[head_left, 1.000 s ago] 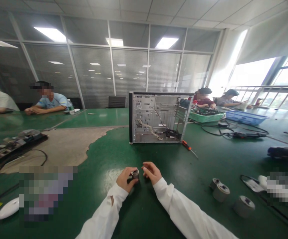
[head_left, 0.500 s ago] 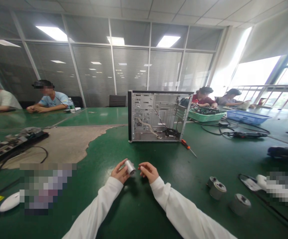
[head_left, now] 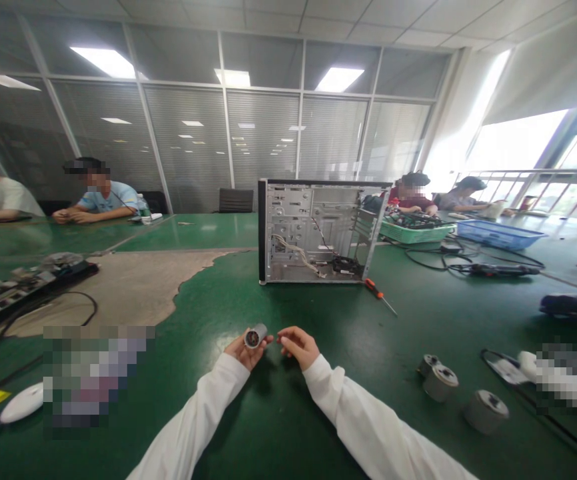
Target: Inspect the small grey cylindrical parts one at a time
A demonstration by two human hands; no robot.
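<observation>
One metal cylinder (head_left: 255, 336) being pinched in left hand's (head_left: 241, 348) fingers, near computer case (head_left: 323, 232), likely undergoing inspection, needing steady hold; right hand (head_left: 300, 346) curling fingers, fingertip contact unclear.

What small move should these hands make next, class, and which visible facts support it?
Perhaps bring the right hand leftward to steady the metal cylinder: the left hand alone holds it, tilted, one end facing the camera, while the right hand is close by, apart from it.
</observation>
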